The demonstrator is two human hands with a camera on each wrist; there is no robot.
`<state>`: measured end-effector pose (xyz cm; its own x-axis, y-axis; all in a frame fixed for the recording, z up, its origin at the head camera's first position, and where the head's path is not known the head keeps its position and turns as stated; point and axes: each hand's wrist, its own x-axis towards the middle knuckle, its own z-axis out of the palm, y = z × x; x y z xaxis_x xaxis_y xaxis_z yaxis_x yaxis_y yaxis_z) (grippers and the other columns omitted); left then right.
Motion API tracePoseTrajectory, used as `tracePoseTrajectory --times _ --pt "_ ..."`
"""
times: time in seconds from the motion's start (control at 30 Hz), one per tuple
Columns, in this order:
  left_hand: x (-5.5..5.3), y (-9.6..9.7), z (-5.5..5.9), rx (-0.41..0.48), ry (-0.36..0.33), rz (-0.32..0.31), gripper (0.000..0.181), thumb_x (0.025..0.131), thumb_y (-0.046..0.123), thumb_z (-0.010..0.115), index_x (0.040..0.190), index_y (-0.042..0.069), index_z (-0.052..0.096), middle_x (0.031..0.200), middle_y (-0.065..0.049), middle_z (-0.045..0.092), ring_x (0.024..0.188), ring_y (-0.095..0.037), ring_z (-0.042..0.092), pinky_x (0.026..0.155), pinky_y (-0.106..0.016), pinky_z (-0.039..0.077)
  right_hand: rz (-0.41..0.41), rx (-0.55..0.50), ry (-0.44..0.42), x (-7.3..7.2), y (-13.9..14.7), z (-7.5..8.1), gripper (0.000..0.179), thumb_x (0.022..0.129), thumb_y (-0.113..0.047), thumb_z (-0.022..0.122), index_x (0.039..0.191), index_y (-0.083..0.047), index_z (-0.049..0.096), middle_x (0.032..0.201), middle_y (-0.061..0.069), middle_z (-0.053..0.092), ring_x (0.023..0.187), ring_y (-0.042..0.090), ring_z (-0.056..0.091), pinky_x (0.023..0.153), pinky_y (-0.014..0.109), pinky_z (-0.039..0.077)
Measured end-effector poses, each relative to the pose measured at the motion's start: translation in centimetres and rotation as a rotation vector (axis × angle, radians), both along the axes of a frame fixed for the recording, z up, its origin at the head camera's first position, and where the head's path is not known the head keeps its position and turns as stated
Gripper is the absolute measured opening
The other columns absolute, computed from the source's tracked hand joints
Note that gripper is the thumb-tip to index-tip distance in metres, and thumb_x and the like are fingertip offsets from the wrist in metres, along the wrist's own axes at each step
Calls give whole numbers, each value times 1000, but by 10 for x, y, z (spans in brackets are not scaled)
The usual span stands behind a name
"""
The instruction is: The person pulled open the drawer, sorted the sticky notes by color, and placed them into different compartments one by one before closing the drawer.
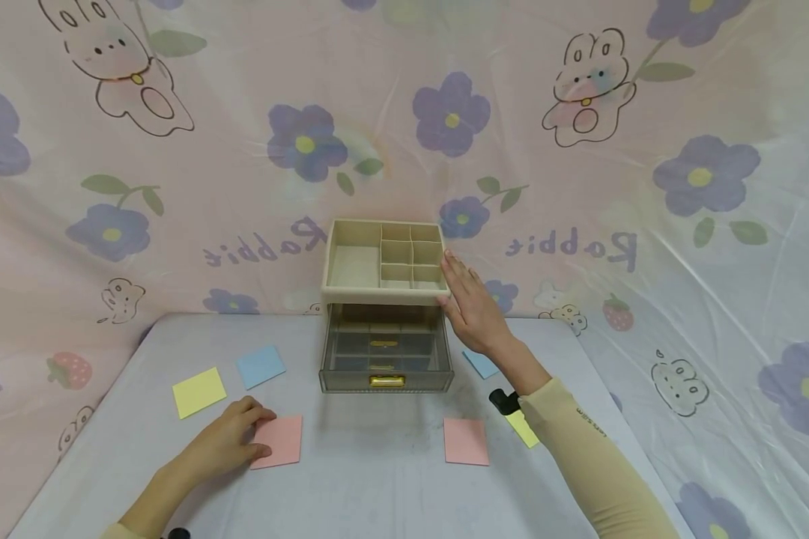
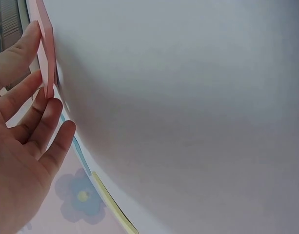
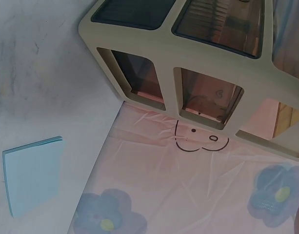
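Note:
My left hand (image 1: 225,442) holds a pink sticky note pad (image 1: 283,442) at its left side, thumb near the front corner and fingertips at the back edge. The left wrist view shows the pad (image 2: 48,53) edge-on, close against the table. My right hand (image 1: 475,303) rests against the right side of a cream desk organizer (image 1: 387,296), fingers fairly straight and thumb by the front corner. A smoky see-through drawer (image 1: 387,367) with a gold handle (image 1: 386,381) juts out below the organizer's compartmented top. The organizer's cutout side frame (image 3: 166,87) fills the top of the right wrist view.
Left of the organizer lie a blue pad (image 1: 261,367) and a yellow pad (image 1: 199,392). To its right are a second pink pad (image 1: 466,442), a partly covered yellow pad (image 1: 522,429) and another blue pad (image 3: 33,178). A rabbit-printed curtain (image 1: 391,112) hangs behind the table.

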<state>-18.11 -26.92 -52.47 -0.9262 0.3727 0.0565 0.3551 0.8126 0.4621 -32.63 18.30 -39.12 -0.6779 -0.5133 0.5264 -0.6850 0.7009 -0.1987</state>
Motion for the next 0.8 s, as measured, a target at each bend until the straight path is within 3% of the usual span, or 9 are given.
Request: tracePoseTrajectory --times 0.17,0.37,0.53,0.8 --pt "-1 0 -1 14 -4 6 49 79 24 92 120 7 73 113 4 57 102 -14 54 89 -41 56 -3 1 -2 0 0 0 73 113 -51 22 165 -1 21 174 12 15 160 30 17 128 55 15" --pt "-2 1 -1 52 14 20 47 75 21 94 116 10 72 111 6 56 98 -13 55 87 -37 55 -1 2 16 0 -1 1 65 114 -38 34 165 0 21 173 13 16 158 34 20 125 61 19" --pt "-2 1 -1 73 32 34 48 74 20 95 114 12 69 116 4 56 107 -18 60 92 -44 56 8 -3 17 1 -1 2 64 111 -27 43 164 1 22 173 14 17 158 34 20 124 62 21" --pt "2 2 2 89 29 31 50 74 20 95 114 13 67 113 7 62 104 -18 63 91 -43 57 -2 5 5 1 0 1 65 113 -36 36 164 1 22 173 14 17 158 34 19 127 56 16"
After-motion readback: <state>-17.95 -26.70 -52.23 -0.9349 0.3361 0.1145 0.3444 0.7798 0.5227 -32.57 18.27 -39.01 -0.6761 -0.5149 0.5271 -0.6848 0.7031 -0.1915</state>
